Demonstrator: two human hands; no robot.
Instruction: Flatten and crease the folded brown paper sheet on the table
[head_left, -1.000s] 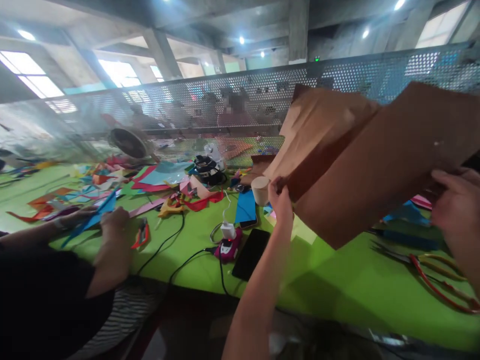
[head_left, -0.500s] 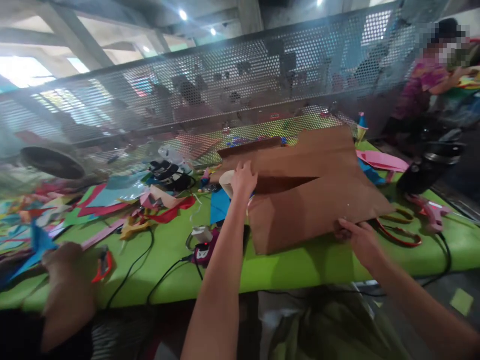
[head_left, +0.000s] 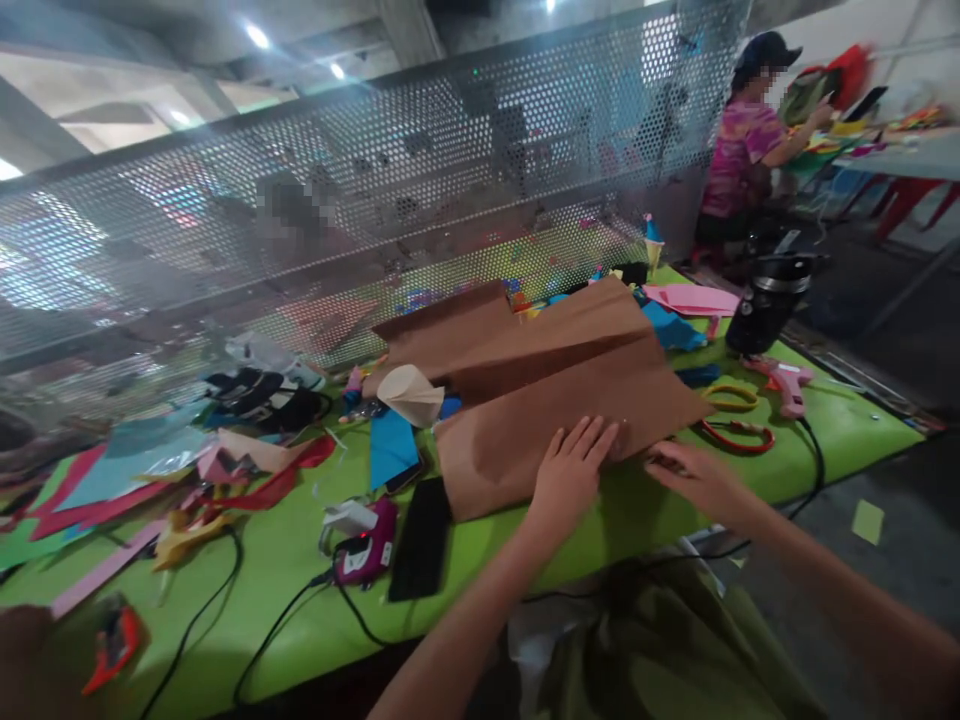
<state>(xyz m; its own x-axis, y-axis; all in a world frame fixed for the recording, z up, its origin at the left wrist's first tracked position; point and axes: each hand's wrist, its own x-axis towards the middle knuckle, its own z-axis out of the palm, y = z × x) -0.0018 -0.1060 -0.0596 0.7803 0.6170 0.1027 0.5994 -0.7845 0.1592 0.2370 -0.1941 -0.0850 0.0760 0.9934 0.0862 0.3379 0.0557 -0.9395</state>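
A large folded sheet of brown paper [head_left: 555,385] lies on the green table [head_left: 750,480]. My left hand [head_left: 571,472] rests flat on its near edge, fingers spread. Just right of it, my right hand [head_left: 694,478] touches the paper's near right corner with fingers extended. Neither hand holds anything. A cream paper cone [head_left: 411,395] lies at the sheet's left edge.
Red-handled scissors [head_left: 739,432] and a pink glue gun [head_left: 784,380] lie right of the paper, by a black flask [head_left: 766,303]. A black phone [head_left: 421,535], a magenta charger [head_left: 364,550], cables and coloured paper scraps [head_left: 225,460] fill the left. A perforated metal screen [head_left: 375,200] backs the table.
The brown paper has come down from the air onto the table. My left hand moved from the sheet's far edge to its near edge; both hands now press it flat.
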